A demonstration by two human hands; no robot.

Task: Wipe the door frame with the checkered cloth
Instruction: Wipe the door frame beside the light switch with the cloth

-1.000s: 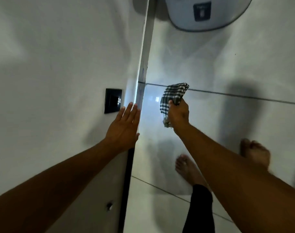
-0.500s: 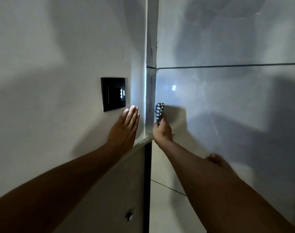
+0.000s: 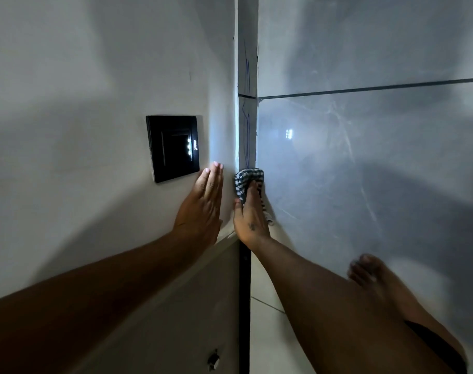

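Note:
The door frame is a narrow pale grey strip with thin blue lines on it, rising up the middle of the view. My right hand presses the black-and-white checkered cloth flat against the frame's lower part. Fingers cover most of the cloth, and its top edge shows above them. My left hand lies flat and open on the white wall just left of the frame, fingers together and pointing up.
A black switch plate with small lit dots sits on the wall beside my left fingertips. Glossy grey tiles fill the right. My bare foot stands at lower right. A dark gap runs below the frame, with a round knob near it.
My right hand brought the cloth from the open air in to the frame and spread it flat there. The view tilted upward. My left hand stayed on the wall.

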